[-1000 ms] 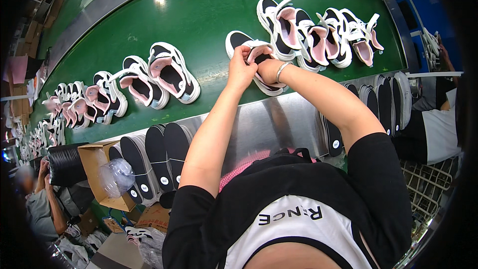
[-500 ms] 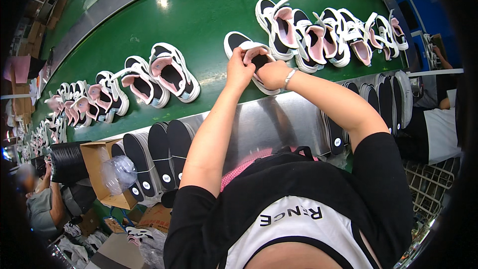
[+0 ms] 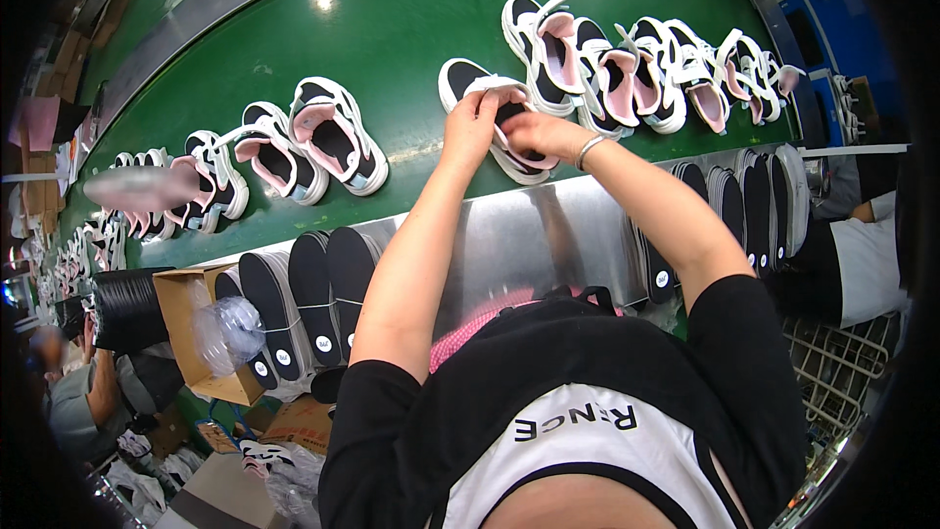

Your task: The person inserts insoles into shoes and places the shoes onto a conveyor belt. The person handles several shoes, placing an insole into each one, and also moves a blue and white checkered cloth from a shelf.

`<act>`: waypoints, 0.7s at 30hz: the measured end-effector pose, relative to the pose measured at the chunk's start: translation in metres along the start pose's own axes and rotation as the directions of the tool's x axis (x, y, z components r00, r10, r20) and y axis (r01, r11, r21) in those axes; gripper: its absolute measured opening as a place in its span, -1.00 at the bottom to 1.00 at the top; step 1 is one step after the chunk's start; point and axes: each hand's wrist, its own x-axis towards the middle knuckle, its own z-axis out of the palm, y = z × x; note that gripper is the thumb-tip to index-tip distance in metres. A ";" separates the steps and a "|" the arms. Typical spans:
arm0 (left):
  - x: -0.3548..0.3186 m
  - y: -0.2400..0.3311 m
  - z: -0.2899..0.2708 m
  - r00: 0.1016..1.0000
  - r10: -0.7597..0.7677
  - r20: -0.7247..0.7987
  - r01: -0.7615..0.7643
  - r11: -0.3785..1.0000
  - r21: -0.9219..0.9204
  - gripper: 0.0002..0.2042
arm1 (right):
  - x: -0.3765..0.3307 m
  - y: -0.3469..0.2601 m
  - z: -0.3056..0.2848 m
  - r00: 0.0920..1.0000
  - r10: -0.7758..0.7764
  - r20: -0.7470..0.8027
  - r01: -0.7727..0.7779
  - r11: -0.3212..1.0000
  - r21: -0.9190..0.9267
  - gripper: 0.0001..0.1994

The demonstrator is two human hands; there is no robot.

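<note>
A black and white sneaker [image 3: 462, 80] with pink lining rests on the green conveyor in front of me, its toe pointing far left. At its opening, my left hand [image 3: 469, 127] pinches the padded tongue between thumb and fingers. My right hand [image 3: 551, 137], with a band at the wrist, is closed with bent fingers at the shoe's collar on the heel side. Its fingertips are partly hidden inside the opening. Just right of this shoe stands another sneaker [image 3: 560, 49] with a loose white strap sticking up.
More matching sneakers [image 3: 338, 132] line the green belt [image 3: 421, 15] on both sides. Along the metal ledge [image 3: 519, 235] stand bundled black insoles [image 3: 264, 294] at left and more insoles [image 3: 725, 201] at right. A cardboard box [image 3: 176, 309] holds clear plastic. Co-workers are at both edges.
My right hand has drawn slightly back, its fingers now bent at the opening. My left hand keeps the tongue. The sneakers on the left have shifted slightly left.
</note>
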 end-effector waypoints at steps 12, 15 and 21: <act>0.027 -0.037 -0.007 0.975 -0.222 -0.013 0.219 0.971 -0.097 -0.70 | 0.018 0.009 0.018 0.929 0.083 -0.360 0.177 0.756 0.630 -0.83; 0.024 -0.029 -0.005 0.989 -0.068 -0.130 0.057 0.995 -0.083 -0.73 | -0.003 0.016 -0.001 0.957 -0.225 -0.184 0.283 0.568 0.773 -0.84; 0.036 -0.011 -0.032 0.819 0.492 -0.296 -0.253 0.772 0.583 -0.79 | -0.061 0.027 -0.010 0.931 -0.223 -0.288 0.353 0.751 0.558 -0.83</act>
